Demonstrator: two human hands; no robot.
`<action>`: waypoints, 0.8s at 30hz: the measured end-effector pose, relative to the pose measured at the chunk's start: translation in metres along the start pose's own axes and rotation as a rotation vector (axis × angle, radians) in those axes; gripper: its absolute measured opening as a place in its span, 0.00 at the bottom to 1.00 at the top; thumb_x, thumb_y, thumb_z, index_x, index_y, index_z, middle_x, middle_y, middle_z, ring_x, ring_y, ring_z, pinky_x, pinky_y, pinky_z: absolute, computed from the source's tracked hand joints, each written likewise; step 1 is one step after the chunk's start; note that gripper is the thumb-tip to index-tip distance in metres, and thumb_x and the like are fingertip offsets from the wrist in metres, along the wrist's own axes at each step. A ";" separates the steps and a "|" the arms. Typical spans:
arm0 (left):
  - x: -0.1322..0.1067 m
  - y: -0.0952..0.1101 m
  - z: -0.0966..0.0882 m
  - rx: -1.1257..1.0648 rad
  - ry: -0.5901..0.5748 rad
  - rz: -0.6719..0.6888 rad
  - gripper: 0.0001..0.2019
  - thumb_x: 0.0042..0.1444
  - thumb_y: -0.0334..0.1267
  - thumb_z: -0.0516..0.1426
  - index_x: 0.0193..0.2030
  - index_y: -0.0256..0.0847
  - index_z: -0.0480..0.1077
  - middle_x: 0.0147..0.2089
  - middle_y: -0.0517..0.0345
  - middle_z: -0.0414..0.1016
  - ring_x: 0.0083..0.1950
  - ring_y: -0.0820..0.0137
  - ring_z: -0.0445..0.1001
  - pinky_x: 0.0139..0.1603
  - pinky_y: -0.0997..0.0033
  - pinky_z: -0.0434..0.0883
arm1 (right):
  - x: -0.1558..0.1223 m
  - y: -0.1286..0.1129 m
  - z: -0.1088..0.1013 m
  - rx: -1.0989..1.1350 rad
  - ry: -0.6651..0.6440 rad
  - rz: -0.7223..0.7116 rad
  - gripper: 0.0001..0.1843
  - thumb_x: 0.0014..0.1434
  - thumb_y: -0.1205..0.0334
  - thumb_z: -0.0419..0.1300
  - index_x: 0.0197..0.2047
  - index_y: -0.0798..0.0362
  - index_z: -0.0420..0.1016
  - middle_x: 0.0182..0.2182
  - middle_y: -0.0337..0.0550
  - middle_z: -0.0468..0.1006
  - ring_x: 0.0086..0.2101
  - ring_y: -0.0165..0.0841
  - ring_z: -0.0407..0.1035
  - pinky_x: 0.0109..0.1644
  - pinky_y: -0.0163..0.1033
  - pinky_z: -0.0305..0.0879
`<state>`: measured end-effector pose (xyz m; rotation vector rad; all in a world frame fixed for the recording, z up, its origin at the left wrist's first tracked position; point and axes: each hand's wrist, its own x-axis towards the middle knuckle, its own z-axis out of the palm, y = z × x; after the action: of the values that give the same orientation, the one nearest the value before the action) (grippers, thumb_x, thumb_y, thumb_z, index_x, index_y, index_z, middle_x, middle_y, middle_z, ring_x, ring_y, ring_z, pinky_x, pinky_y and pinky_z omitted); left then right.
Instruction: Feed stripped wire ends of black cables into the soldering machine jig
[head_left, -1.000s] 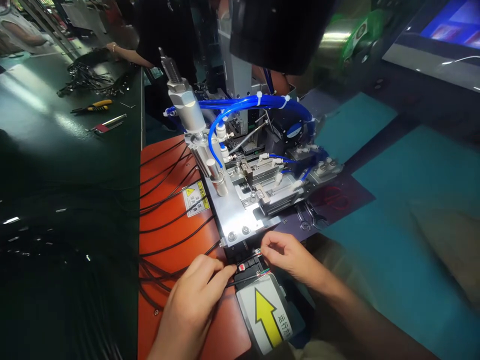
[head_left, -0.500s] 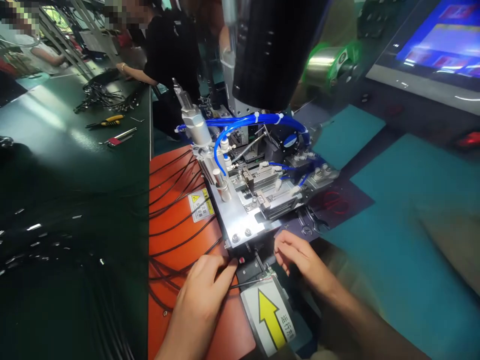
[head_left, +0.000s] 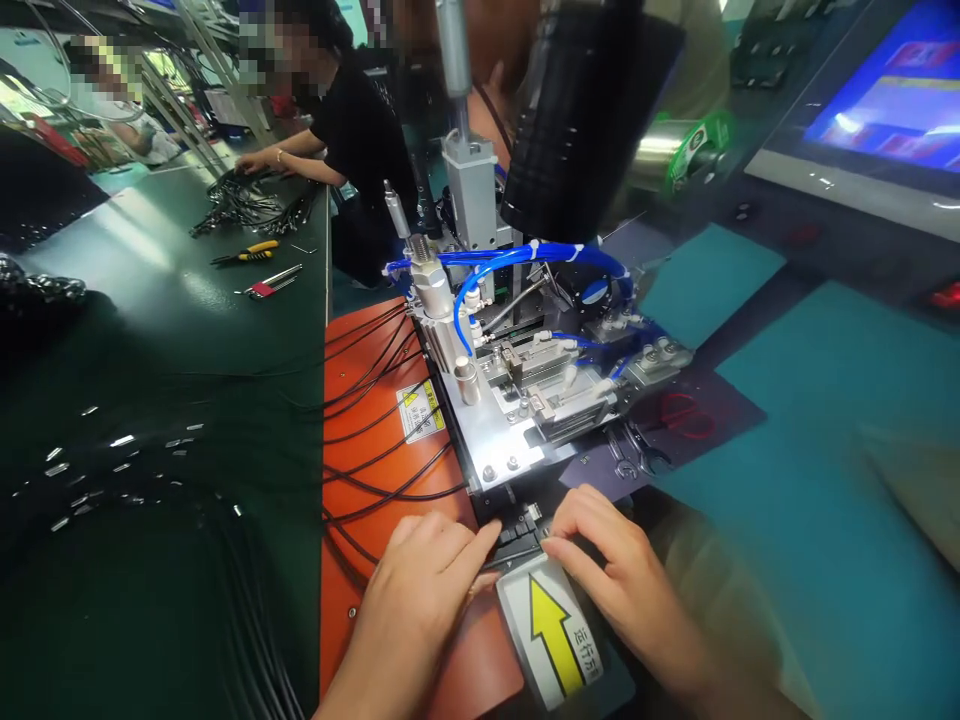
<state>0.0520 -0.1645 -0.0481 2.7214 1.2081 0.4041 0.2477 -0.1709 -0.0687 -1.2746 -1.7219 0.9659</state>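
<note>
My left hand (head_left: 427, 580) is closed around a thin black cable (head_left: 516, 556) over the orange base plate. The cable runs from between its thumb and fingers toward my right hand. Thumb and forefinger of my right hand (head_left: 611, 565) are pinched together at the cable's end, and what sits between those tips is mostly hidden. Just beyond the cable lies a small black fixture block (head_left: 521, 524) at the machine's front. Below it is a white plate with a yellow arrow (head_left: 551, 635). Behind stands the metal machine (head_left: 491, 430) with blue air tubes (head_left: 517, 256).
Several black cables trail from the machine over the orange plate (head_left: 420, 640) to the green table (head_left: 187, 400). Wrenches (head_left: 630, 452) and red-handled scissors (head_left: 688, 415) lie to the right. A black cylinder (head_left: 585, 130) hangs overhead. A person (head_left: 367, 150) handles cables at the far left.
My right hand has come down and toward me, from beside the fixture to the cable's end, its fingers now pinched. My left hand keeps the cable. The view has shifted slightly.
</note>
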 end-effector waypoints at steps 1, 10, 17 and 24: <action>0.001 0.003 0.000 0.005 -0.011 0.029 0.14 0.62 0.33 0.47 0.54 0.35 0.60 0.31 0.56 0.67 0.31 0.66 0.64 0.31 0.66 0.61 | 0.001 0.000 0.000 0.005 0.005 -0.002 0.11 0.59 0.70 0.51 0.25 0.53 0.60 0.25 0.38 0.64 0.30 0.32 0.59 0.37 0.37 0.55; 0.018 0.032 0.010 -0.361 0.017 -0.113 0.18 0.62 0.33 0.43 0.58 0.40 0.58 0.30 0.57 0.63 0.28 0.71 0.67 0.22 0.76 0.63 | -0.001 -0.013 -0.012 0.355 -0.094 0.230 0.10 0.57 0.63 0.53 0.25 0.54 0.70 0.25 0.38 0.69 0.29 0.31 0.64 0.35 0.34 0.58; 0.020 0.033 0.005 -0.591 0.110 -0.243 0.09 0.61 0.34 0.48 0.41 0.44 0.70 0.29 0.60 0.66 0.30 0.74 0.67 0.29 0.78 0.64 | 0.000 -0.012 -0.013 0.426 -0.028 0.341 0.07 0.53 0.64 0.57 0.26 0.54 0.72 0.26 0.37 0.72 0.31 0.30 0.65 0.36 0.31 0.60; 0.016 0.035 0.011 -0.521 0.169 -0.249 0.08 0.60 0.32 0.49 0.39 0.43 0.70 0.27 0.61 0.61 0.27 0.75 0.64 0.25 0.78 0.61 | 0.000 -0.015 -0.009 0.591 -0.035 0.464 0.07 0.52 0.61 0.58 0.25 0.55 0.73 0.24 0.38 0.72 0.29 0.30 0.64 0.33 0.32 0.60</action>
<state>0.0904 -0.1764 -0.0472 2.1051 1.2472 0.7985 0.2500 -0.1727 -0.0509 -1.2637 -1.0407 1.6240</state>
